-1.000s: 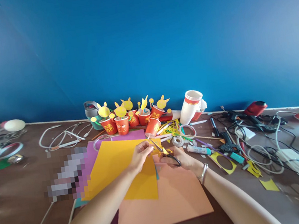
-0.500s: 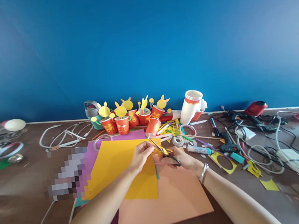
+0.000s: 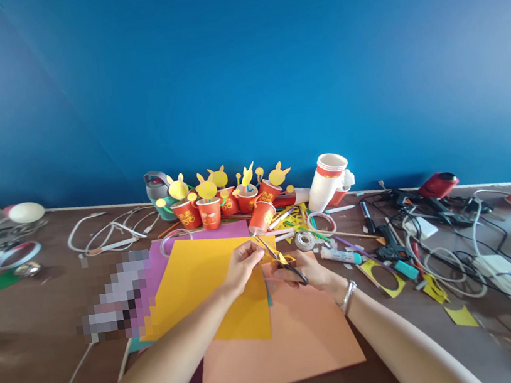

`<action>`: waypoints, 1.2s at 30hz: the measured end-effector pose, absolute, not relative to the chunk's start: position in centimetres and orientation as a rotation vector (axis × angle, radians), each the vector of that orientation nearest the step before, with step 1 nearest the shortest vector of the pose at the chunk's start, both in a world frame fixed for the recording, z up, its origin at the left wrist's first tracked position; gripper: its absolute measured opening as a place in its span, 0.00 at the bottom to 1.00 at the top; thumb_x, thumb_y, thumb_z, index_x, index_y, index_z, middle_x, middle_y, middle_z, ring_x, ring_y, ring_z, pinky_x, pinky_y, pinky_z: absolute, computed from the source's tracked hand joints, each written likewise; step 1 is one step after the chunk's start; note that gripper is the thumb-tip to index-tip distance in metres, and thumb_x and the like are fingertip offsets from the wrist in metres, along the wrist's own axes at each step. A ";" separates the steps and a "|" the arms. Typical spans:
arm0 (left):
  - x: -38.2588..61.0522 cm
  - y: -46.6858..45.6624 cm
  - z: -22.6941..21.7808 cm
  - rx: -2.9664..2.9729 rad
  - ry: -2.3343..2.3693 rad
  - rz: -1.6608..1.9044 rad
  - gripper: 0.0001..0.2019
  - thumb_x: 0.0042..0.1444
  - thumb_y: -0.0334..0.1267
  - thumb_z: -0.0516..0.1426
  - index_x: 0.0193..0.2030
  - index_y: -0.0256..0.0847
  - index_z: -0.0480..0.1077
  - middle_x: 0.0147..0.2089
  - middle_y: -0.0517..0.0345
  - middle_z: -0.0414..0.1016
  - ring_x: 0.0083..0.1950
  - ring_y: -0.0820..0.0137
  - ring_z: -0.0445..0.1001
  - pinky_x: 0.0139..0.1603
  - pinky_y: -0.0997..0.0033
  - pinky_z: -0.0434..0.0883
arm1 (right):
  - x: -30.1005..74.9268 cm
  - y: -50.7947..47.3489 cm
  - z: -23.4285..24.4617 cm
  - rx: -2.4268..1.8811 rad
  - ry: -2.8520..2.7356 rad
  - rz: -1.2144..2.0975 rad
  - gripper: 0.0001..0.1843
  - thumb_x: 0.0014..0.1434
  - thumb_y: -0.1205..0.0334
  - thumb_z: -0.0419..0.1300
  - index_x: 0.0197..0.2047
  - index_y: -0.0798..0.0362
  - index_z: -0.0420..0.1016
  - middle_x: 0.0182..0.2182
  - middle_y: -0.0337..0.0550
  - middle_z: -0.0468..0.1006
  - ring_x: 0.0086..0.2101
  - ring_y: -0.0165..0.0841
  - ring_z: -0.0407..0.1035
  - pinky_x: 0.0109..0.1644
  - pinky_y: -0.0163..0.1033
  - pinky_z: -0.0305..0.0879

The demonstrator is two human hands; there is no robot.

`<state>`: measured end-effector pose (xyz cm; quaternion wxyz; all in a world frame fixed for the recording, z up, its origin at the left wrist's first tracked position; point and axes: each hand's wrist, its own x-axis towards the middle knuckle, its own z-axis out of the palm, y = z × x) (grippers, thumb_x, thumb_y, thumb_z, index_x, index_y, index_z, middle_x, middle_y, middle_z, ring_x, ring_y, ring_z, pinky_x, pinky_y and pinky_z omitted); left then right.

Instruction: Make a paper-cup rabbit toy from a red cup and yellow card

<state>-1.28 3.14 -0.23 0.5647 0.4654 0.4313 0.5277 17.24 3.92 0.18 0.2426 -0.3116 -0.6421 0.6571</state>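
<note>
My right hand (image 3: 307, 271) is closed around the black handles of a pair of scissors (image 3: 294, 270), whose blades point up and left. Facing it, my left hand (image 3: 246, 266) is closed in a pinch at the blades, on a small piece of yellow paper (image 3: 286, 257) that shows partly beside them; the fingers hide the rest. Both hands are over a yellow-orange sheet (image 3: 202, 287) and a peach sheet (image 3: 282, 352), with a purple sheet (image 3: 155, 269) partly underneath. Just beyond the fingers a red paper cup (image 3: 262, 217) lies tilted.
Red paper cups with yellow animal-shaped cutouts (image 3: 207, 189) stand by the blue wall, near stacked white cups (image 3: 327, 181). Clear tape (image 3: 304, 240), a glue stick (image 3: 340, 255), yellow scraps (image 3: 382, 278), a glue gun (image 3: 389, 242) and tangled cables lie right. A white cable (image 3: 100, 235) lies left.
Both hands keep nearly the same place and hold. The scissor handles in my right hand have shifted very slightly; the other things have stayed where they were.
</note>
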 end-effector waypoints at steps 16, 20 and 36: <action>-1.4 3.2 -0.2 1.084 0.973 1.236 0.13 0.45 0.44 0.63 0.23 0.38 0.67 0.21 0.65 0.63 0.24 0.77 0.58 0.26 0.75 0.56 | 17.4 4.0 0.1 -0.801 -1.741 1.809 0.17 0.53 0.51 0.65 0.26 0.56 0.68 0.15 0.29 0.59 0.16 0.21 0.50 0.19 0.29 0.47; -1.4 3.2 -0.1 1.100 0.974 1.234 0.14 0.45 0.46 0.63 0.23 0.37 0.66 0.20 0.65 0.63 0.24 0.77 0.58 0.26 0.75 0.55 | 17.4 4.0 0.3 -0.798 -1.743 1.817 0.18 0.53 0.51 0.65 0.24 0.56 0.65 0.15 0.29 0.58 0.16 0.20 0.48 0.18 0.29 0.46; -1.3 3.0 -0.1 1.118 0.990 1.256 0.14 0.46 0.46 0.62 0.23 0.38 0.66 0.21 0.64 0.62 0.24 0.77 0.58 0.27 0.75 0.56 | 17.8 4.1 0.9 -0.788 -1.837 1.783 0.21 0.53 0.47 0.63 0.25 0.55 0.64 0.15 0.29 0.57 0.16 0.21 0.48 0.19 0.30 0.44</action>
